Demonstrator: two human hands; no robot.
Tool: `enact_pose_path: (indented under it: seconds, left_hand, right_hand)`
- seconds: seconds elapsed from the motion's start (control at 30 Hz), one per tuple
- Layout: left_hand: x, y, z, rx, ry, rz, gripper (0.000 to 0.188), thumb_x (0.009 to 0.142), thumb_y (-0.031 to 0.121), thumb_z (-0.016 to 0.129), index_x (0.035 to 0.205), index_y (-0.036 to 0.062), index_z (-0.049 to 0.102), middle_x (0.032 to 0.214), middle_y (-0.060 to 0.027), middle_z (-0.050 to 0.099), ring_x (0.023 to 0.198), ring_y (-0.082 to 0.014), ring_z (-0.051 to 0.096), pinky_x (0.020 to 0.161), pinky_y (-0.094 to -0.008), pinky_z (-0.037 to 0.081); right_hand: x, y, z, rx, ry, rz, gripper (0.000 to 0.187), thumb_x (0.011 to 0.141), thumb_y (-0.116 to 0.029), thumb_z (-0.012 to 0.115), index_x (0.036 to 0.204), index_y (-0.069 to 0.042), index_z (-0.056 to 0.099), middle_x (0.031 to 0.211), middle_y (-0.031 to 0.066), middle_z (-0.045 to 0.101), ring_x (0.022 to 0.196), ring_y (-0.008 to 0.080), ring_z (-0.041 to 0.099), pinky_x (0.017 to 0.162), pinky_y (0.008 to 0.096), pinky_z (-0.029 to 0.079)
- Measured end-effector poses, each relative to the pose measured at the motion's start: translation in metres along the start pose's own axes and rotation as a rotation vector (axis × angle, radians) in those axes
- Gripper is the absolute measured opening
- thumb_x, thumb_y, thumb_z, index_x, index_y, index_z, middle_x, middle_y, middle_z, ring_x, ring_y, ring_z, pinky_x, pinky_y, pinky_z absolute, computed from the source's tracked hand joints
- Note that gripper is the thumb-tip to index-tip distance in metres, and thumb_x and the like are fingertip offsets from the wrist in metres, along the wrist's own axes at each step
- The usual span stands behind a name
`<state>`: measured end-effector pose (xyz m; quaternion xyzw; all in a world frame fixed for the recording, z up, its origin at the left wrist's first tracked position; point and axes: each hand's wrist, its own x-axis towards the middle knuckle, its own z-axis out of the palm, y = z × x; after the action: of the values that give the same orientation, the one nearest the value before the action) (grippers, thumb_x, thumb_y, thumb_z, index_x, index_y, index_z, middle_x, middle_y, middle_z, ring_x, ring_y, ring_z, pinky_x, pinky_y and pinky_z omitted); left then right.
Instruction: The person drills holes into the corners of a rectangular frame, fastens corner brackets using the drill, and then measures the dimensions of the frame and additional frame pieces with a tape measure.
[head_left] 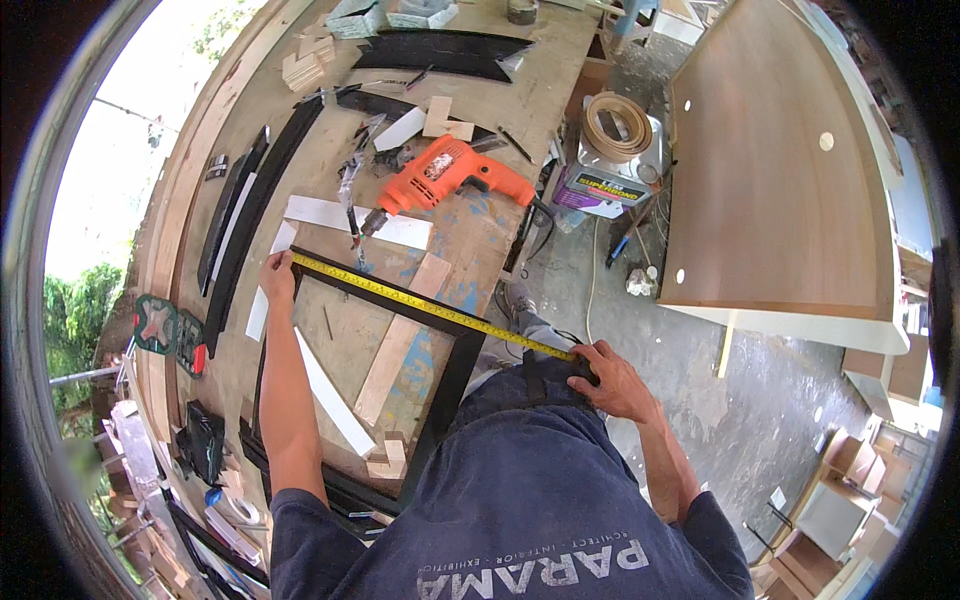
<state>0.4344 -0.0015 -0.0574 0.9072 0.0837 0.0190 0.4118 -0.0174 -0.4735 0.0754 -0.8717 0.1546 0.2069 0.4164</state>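
A yellow tape measure [430, 304] is drawn out along one side of a black frame [452, 375] on the workbench. My left hand [278, 276] pinches the blade's end at the frame's far left corner. Past the frame's right corner, beyond the bench edge, my right hand [612, 382] is closed around the tape's dark case, mostly hidden by the fingers. Inside the frame lie a pale wood strip [395, 355] and a white strip [333, 392]. An orange power drill [445, 175] rests on its side just beyond the tape.
More black bars [265, 215] lie along the left of the bench, near a green case [157, 325]. A tin [625, 165] with a roll of edging [617, 127] on top stands right of the bench. A large wooden panel [785, 170] stands farther right.
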Motion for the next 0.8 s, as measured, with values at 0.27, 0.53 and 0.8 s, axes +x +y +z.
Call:
enact_pose_path:
  seconds: [0.27,0.53,0.8]
  left_hand:
    - [-0.008,0.022,-0.029,-0.018,0.129,0.074,0.032,0.095,0.026,0.070,0.109,-0.0021,0.073,0.096,-0.0102,0.074,0.090,-0.0188,0.067,0.084,-0.0324,0.050]
    - [-0.088,0.034,-0.173,-0.270,0.130,0.030,0.029,0.098,0.027,0.068,0.110,0.0011,0.072,0.094,-0.0042,0.072,0.083,-0.0109,0.067,0.074,-0.0268,0.052]
    - [-0.333,-0.013,-0.240,-0.331,0.527,-0.299,0.024,0.097,0.024,0.070,0.102,-0.0002,0.070,0.074,0.0000,0.060,0.066,-0.0088,0.053,0.058,-0.0249,0.041]
  right_hand:
    - [0.009,-0.010,-0.002,0.075,-0.013,-0.130,0.041,0.090,-0.025,0.070,0.126,-0.007,0.061,0.112,0.0190,0.061,0.102,0.0404,0.062,0.089,0.0454,0.050]
    - [0.035,-0.039,-0.001,0.173,-0.261,-0.239,0.037,0.086,-0.015,0.072,0.120,-0.003,0.061,0.110,0.0176,0.064,0.103,0.0349,0.062,0.093,0.0403,0.049]
    - [0.110,-0.077,-0.005,-0.255,-0.275,-0.527,0.041,0.083,-0.012,0.073,0.122,-0.008,0.062,0.115,0.0196,0.057,0.109,0.0414,0.060,0.092,0.0457,0.049]
